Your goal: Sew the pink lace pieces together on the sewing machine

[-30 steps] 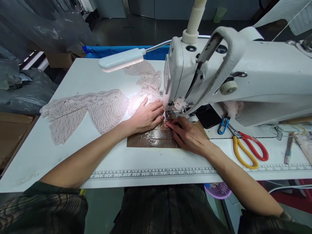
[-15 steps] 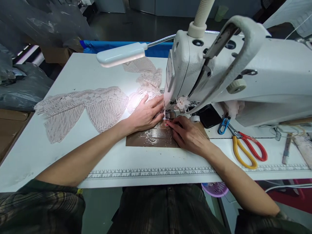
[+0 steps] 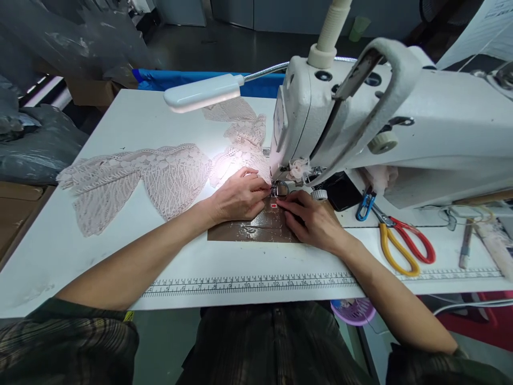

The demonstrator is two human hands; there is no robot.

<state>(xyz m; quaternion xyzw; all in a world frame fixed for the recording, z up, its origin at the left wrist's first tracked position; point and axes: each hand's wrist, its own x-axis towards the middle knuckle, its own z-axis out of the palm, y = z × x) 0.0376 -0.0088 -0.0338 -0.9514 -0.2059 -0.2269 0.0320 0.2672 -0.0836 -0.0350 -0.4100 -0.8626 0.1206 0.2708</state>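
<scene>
Fingertips of my left hand (image 3: 236,198) and right hand (image 3: 310,219) meet at the presser foot (image 3: 279,189), each grip pinching the pink lace (image 3: 244,160) there; lace trails left across the desk (image 3: 120,117), scissors (image 3: 404,243) well right.

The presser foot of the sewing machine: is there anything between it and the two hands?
Nothing visible. The left hand and the right hand both have their fingertips right at the presser foot, on the lace and the brown patch. The scissors lie off to the right.
</scene>
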